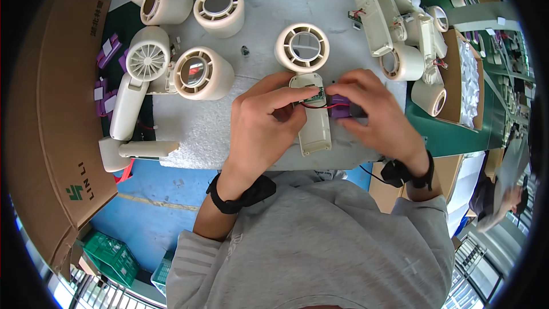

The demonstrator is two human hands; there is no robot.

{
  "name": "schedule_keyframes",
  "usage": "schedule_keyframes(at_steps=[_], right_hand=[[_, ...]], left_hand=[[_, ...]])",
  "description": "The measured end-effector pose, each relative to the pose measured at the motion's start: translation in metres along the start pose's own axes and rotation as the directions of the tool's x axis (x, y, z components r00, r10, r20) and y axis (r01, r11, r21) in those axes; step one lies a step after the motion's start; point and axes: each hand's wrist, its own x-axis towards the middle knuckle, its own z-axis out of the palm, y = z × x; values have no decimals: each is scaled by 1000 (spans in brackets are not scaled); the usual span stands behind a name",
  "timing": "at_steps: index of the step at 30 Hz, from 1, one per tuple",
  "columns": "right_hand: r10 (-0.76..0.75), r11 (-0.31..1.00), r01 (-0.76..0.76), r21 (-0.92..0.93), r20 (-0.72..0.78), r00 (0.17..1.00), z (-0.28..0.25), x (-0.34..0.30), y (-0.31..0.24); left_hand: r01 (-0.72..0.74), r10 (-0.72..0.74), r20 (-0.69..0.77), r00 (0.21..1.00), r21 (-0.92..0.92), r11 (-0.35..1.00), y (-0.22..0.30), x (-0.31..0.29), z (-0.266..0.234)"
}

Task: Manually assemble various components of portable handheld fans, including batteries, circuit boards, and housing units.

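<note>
An opened cream handheld fan lies before me, its round head pointing away and its long handle shell toward me. My left hand is closed at the left side of the handle. Its index finger and thumb are at the small green circuit board in the upper handle; part of the board is hidden under the fingertip. Red and black wires run across the handle to a purple battery pack. That pack is gripped by my right hand, just right of the handle, with fingers partly covering it.
Several fan heads and handles stand left on the white foam mat; more fan parts lie right. Purple battery packs sit by a tall cardboard box. A carton with white packets stands at right.
</note>
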Motion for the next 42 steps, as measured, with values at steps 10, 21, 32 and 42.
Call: schedule_keyframes(at_steps=[10, 21, 32, 42], right_hand=[[33, 416, -533, 737, 574, 818, -23, -6, 4], [-146, 79, -649, 756, 653, 743, -18, -10, 5], [-249, 841, 124, 527, 173, 953, -9, 3, -9], [-260, 935, 236, 266, 60, 964, 15, 0, -12]], left_hand=[[-21, 19, 17, 1000, 103, 994, 3, 1, -6], [-141, 125, 91, 988, 191, 971, -1, 4, -11], [-181, 170, 66, 983, 226, 957, -2, 2, -8], [-238, 217, 123, 968, 199, 951, -4, 2, -15]])
